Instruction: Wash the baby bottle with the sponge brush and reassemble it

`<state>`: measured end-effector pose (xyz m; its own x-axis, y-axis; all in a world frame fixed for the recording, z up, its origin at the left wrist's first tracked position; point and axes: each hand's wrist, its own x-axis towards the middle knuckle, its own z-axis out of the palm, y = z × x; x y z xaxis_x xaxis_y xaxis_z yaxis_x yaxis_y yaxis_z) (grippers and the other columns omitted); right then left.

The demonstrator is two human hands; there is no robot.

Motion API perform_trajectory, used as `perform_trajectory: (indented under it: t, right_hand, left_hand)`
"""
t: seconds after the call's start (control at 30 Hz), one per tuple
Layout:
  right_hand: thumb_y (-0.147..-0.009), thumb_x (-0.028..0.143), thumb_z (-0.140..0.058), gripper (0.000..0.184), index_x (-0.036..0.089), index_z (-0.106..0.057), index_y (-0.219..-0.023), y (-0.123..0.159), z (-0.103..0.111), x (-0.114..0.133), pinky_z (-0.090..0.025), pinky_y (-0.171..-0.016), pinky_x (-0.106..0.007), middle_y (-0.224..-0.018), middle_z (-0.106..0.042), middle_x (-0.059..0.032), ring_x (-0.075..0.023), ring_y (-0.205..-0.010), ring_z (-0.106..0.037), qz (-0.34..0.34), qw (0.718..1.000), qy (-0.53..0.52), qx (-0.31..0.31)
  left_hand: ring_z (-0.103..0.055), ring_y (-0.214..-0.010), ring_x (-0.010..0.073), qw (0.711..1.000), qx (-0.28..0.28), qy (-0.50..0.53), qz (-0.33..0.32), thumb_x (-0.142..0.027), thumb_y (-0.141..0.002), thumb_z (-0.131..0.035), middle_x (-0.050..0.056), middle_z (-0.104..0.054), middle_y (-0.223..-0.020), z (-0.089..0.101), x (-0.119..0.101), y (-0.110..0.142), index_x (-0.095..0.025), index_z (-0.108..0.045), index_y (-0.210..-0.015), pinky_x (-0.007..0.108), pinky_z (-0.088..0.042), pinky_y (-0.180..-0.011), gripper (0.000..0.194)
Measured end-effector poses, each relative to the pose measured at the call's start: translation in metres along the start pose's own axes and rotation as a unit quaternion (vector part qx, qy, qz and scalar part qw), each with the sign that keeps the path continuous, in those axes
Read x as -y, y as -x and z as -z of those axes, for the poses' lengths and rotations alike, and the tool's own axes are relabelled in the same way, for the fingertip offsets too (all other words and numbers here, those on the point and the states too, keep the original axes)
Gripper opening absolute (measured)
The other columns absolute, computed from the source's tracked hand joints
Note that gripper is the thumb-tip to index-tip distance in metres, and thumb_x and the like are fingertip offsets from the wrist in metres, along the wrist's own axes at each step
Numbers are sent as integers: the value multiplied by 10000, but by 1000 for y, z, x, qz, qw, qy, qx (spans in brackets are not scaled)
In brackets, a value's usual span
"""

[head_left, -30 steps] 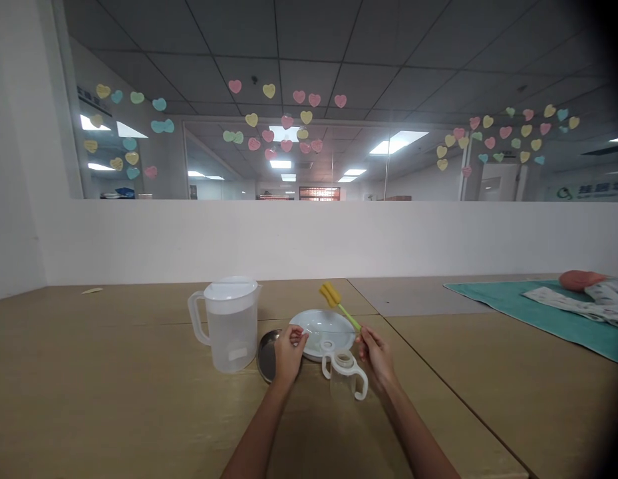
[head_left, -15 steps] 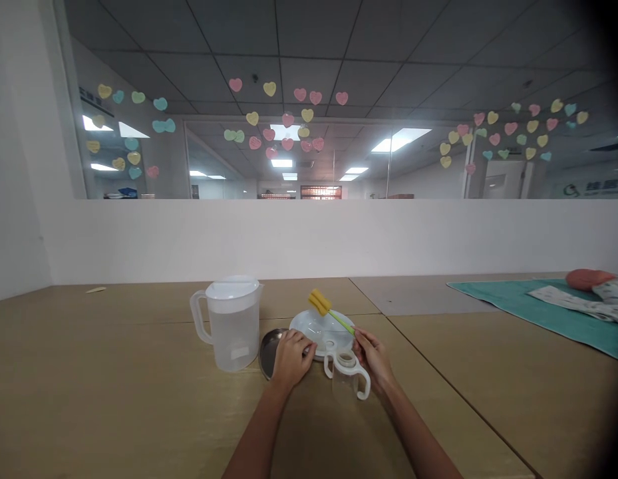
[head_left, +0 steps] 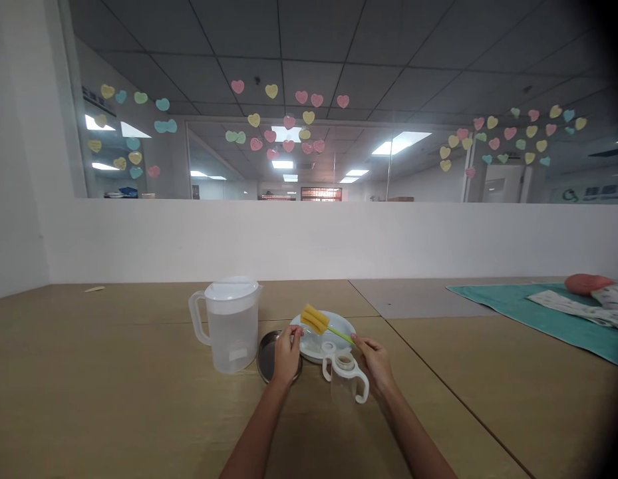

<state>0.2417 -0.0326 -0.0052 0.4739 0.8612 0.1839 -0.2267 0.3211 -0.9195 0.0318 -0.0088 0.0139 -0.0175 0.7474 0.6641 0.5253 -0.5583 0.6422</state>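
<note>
My right hand [head_left: 374,360] is closed around the green handle of a sponge bottle brush [head_left: 315,320]. The brush's yellow head is over a white bowl [head_left: 349,326], tilted toward my left hand [head_left: 287,354]. That hand's fingers are pinched together near the sponge; something clear may be in them, but I cannot make it out. A clear baby bottle [head_left: 342,386] with white side handles stands uncapped between my hands. Behind it a small white ring [head_left: 328,347] shows at the bowl's edge. A round metal dish [head_left: 267,360] is partly hidden by my left hand.
Left of the dish stands a translucent plastic jug [head_left: 233,332] with a lid. A teal cloth [head_left: 548,318] at the right bears a patterned cloth [head_left: 573,309] and a reddish object [head_left: 585,284]. A white wall [head_left: 289,239] with a window runs behind the table.
The sponge head has dropped lower and slightly left, toward my left hand. My left hand has lifted and turned, its fingers now pinched beside the sponge; more of the metal dish shows.
</note>
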Motion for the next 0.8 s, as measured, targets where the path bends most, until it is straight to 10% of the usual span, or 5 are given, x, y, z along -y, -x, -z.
perform_trajectory:
  t: [0.37,0.8]
  right_hand:
    - [-517,541,-773,493,116,-678,-748,-2,1,-3,-251,-344,-197,-373,-407,83,-58,-340,-324,-17,998,10,56]
    - [-480,520,-790,439,128,-693,-649,-2,-1,-4,-309,-386,-217,-474,-556,13,-89,-407,-428,10,998,31,52]
  left_hand:
    - [-646,-851,200,953,-79,272,103,-537,-715,-607,72,-700,-859,-2,6,-7,-162,-637,-860,298,-483,-798,403]
    - [-645,-720,160,912,-139,359,139,-516,-673,-655,40,-656,-783,2,2,-16,-151,-612,-874,269,-523,-638,419]
